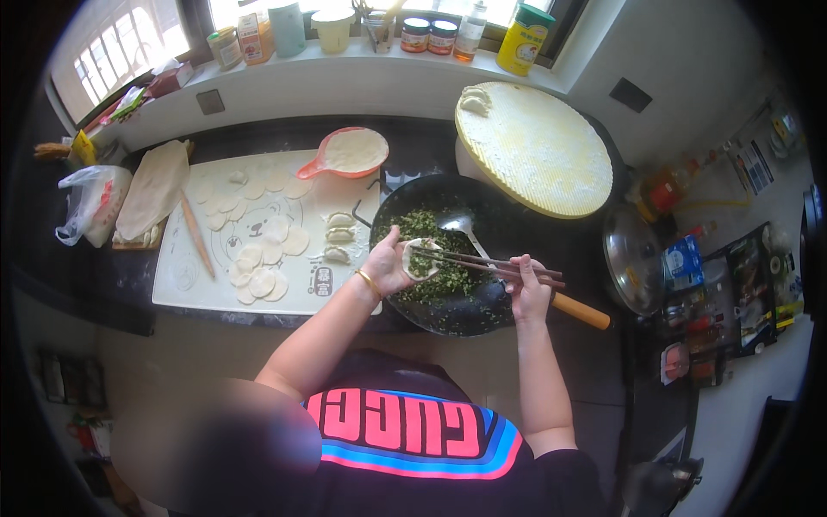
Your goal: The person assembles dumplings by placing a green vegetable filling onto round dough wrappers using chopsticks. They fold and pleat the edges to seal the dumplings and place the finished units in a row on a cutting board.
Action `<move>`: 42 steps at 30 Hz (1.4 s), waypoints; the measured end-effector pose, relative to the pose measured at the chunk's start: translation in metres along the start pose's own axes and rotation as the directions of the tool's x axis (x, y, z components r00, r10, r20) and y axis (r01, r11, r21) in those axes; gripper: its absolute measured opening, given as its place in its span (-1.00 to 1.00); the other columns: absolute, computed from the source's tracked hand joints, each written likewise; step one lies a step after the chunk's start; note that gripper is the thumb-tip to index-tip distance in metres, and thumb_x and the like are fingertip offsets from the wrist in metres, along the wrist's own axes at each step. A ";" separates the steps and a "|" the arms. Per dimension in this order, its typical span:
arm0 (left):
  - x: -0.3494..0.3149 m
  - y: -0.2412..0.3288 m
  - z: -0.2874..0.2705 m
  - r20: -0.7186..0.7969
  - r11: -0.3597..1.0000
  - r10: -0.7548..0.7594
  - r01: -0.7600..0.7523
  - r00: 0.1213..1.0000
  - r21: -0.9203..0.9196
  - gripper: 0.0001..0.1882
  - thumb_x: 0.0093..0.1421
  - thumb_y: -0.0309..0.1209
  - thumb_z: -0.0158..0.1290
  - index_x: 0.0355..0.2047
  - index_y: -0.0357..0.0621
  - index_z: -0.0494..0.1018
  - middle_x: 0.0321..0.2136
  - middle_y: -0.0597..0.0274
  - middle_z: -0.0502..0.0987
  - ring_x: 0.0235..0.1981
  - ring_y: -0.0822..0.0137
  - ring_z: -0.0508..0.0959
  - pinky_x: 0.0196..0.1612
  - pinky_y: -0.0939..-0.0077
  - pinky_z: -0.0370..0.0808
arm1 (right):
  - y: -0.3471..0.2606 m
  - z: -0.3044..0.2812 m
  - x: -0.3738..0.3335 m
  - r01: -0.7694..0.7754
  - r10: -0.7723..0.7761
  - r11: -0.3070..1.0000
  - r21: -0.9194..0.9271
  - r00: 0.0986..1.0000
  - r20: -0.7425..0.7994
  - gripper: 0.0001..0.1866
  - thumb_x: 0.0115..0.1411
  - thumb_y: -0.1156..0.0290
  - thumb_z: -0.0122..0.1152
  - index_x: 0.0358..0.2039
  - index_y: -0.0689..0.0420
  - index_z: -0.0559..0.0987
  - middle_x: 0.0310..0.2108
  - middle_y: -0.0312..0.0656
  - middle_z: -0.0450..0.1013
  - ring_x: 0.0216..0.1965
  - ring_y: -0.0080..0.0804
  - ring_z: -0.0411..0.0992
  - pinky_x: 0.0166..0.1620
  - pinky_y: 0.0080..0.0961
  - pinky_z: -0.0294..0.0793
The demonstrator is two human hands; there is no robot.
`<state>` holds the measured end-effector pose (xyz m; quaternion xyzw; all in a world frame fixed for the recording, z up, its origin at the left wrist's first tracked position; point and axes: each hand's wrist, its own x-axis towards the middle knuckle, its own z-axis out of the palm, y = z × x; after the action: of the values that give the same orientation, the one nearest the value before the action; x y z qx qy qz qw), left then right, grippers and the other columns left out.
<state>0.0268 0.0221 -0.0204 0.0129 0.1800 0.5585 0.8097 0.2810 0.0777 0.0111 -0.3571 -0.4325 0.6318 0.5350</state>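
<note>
My left hand point(389, 265) cups a round dumpling wrapper point(417, 274) over the near left part of a dark wok point(431, 326). Green chopped filling lies on the wrapper. Closed around a pair of brown chopsticks point(495, 264), my right hand point(529, 291) holds their tips at the filling on the wrapper. More chopped green filling point(439, 284) is heaped in the wok beneath. A metal spatula point(466, 226) with a wooden handle point(581, 310) rests in the wok, its handle over the near right rim.
Left of the wok, a pale mat point(297, 185) carries loose wrappers point(258, 269), a rolling pin point(197, 233) and several folded dumplings point(339, 234). Behind stand a red flour strainer or bowl point(307, 164) and a round yellow tray point(534, 146) with dumplings. A metal lid point(633, 258) leans right.
</note>
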 end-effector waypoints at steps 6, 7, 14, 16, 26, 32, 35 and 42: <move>0.000 -0.002 -0.001 -0.065 1.000 0.004 -0.005 0.998 -0.014 -0.29 0.25 0.11 -0.56 0.07 -0.29 0.15 0.03 -0.06 0.28 0.06 0.01 0.29 0.09 -0.01 0.24 | 0.007 -0.005 0.003 0.108 -0.105 0.994 0.010 0.976 -0.191 -0.77 0.12 0.30 0.17 -0.39 0.23 0.48 -0.46 -0.15 0.47 -0.55 -0.41 0.48 -0.70 -0.72 0.30; 0.000 -0.002 -0.001 -0.081 1.000 0.004 -0.005 0.997 -0.016 -0.29 0.25 0.11 -0.56 0.07 -0.29 0.15 0.03 -0.06 0.28 0.06 0.01 0.29 0.09 -0.01 0.24 | 0.006 -0.005 0.001 0.104 -0.100 0.995 0.009 0.976 -0.194 -0.77 0.12 0.30 0.17 -0.39 0.23 0.48 -0.47 -0.15 0.47 -0.55 -0.41 0.48 -0.70 -0.72 0.30; 0.000 -0.001 -0.003 -0.114 0.997 -0.031 0.023 0.993 -0.073 -0.32 0.26 0.08 -0.55 0.04 -0.29 0.16 -0.01 -0.07 0.29 0.04 -0.02 0.29 0.10 -0.03 0.23 | 0.004 -0.013 -0.002 0.064 -0.057 0.996 0.065 0.993 -0.102 -0.75 0.15 0.25 0.12 -0.43 0.21 0.49 -0.49 -0.16 0.46 -0.58 -0.46 0.46 -0.70 -0.73 0.28; -0.001 -0.001 -0.001 -0.128 0.994 -0.036 0.023 0.991 -0.104 -0.33 0.27 0.07 -0.55 0.02 -0.29 0.17 -0.02 -0.07 0.29 0.03 -0.03 0.29 0.10 -0.04 0.22 | 0.005 -0.022 -0.003 0.052 -0.044 0.996 0.079 0.995 -0.091 -0.74 0.16 0.24 0.11 -0.44 0.20 0.49 -0.50 -0.17 0.46 -0.60 -0.49 0.44 -0.71 -0.74 0.26; 0.005 -0.003 -0.006 -0.106 0.995 -0.055 0.045 0.993 -0.093 -0.33 0.26 0.09 -0.56 -0.07 -0.26 0.25 -0.08 -0.03 0.35 -0.02 0.01 0.34 0.08 -0.05 0.24 | 0.010 -0.017 -0.009 0.122 -0.121 0.992 0.011 0.991 -0.060 -0.74 0.19 0.24 0.06 -0.48 0.17 0.51 -0.54 -0.21 0.45 -0.63 -0.55 0.38 -0.68 -0.75 0.25; 0.005 -0.004 -0.005 -0.112 0.995 -0.046 0.035 0.993 -0.098 -0.33 0.26 0.09 -0.57 -0.08 -0.27 0.26 -0.10 -0.03 0.36 -0.03 0.03 0.35 0.07 -0.07 0.25 | 0.009 -0.013 -0.009 0.102 -0.100 0.995 0.010 0.987 -0.124 -0.73 0.18 0.23 0.07 -0.50 0.18 0.50 -0.56 -0.19 0.45 -0.63 -0.54 0.40 -0.68 -0.75 0.25; 0.005 -0.004 -0.009 -0.094 0.991 -0.054 0.041 0.994 -0.129 -0.33 0.26 0.09 -0.57 -0.07 -0.27 0.25 -0.09 -0.03 0.35 -0.03 0.03 0.34 0.07 -0.07 0.24 | 0.006 -0.017 -0.007 0.101 -0.084 0.989 0.106 0.984 -0.158 -0.72 0.18 0.25 0.09 -0.51 0.20 0.49 -0.60 -0.17 0.44 -0.66 -0.55 0.38 -0.71 -0.74 0.23; 0.003 -0.004 -0.008 -0.066 0.981 -0.097 0.083 0.993 -0.178 -0.34 0.27 0.07 -0.55 0.00 -0.29 0.19 -0.02 -0.07 0.30 0.04 0.00 0.29 0.10 -0.07 0.22 | -0.004 -0.014 -0.007 0.054 -0.056 0.997 0.047 0.998 0.042 -0.72 0.17 0.25 0.09 -0.51 0.22 0.50 -0.59 -0.16 0.45 -0.67 -0.54 0.37 -0.70 -0.74 0.24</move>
<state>0.0289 0.0217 -0.0292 -0.0871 0.1609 0.5350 0.8248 0.2962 0.0729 0.0095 -0.3189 -0.4391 0.6343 0.5506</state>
